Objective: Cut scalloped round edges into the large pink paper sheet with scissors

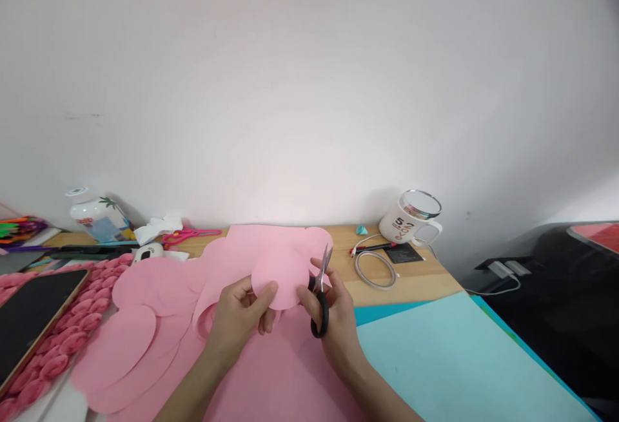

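Note:
My left hand [242, 316] pinches a rounded pink paper piece [280, 277] by its lower left edge, holding it up over the table. My right hand [333, 319] grips black-handled scissors [322, 296], their blades pointing up along the right edge of that piece. Both hands hover above a pile of pink paper sheets and cut petal shapes [159, 319] spread across the wooden table [416, 280].
A light blue sheet [454, 357] lies at the right front. A white mug [409, 219], a coiled white cable [374, 270] and a small black card sit at the back right. Pink scissors [186, 235], a jar [99, 216] and a pink-rimmed dark board [33, 312] are at the left.

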Action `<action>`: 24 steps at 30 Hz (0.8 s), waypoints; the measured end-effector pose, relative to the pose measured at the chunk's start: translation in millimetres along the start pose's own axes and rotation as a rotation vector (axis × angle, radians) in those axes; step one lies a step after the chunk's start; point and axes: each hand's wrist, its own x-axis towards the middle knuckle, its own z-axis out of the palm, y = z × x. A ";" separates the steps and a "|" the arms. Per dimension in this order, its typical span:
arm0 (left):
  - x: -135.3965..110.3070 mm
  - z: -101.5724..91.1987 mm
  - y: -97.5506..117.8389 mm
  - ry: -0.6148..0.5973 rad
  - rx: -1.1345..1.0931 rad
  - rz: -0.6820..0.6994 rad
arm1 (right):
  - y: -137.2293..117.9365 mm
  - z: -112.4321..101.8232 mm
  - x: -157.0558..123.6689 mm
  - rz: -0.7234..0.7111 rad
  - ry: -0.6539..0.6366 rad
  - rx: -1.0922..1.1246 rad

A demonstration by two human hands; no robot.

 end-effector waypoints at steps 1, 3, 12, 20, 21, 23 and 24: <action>0.3 0.0 -1.3 -0.021 0.000 -0.012 | -0.1 -0.8 0.4 -0.002 0.021 -0.004; 0.9 0.4 -4.3 -0.075 0.011 -0.048 | 0.3 -1.5 0.7 -0.005 0.038 -0.015; -3.4 3.1 0.2 0.033 -0.008 -0.010 | -4.5 5.4 -0.8 0.019 -0.227 -0.035; -2.3 1.8 0.4 0.015 0.035 -0.049 | 2.7 3.8 -2.7 0.066 -0.352 -0.008; -2.6 2.2 0.8 0.029 0.047 -0.054 | 4.1 3.2 -2.4 0.071 -0.358 0.002; -3.8 3.4 1.6 0.059 0.068 -0.052 | 5.8 2.2 -2.0 0.073 -0.368 0.003; -4.4 4.0 1.8 0.073 0.072 -0.045 | 6.0 1.8 -1.8 0.072 -0.370 -0.004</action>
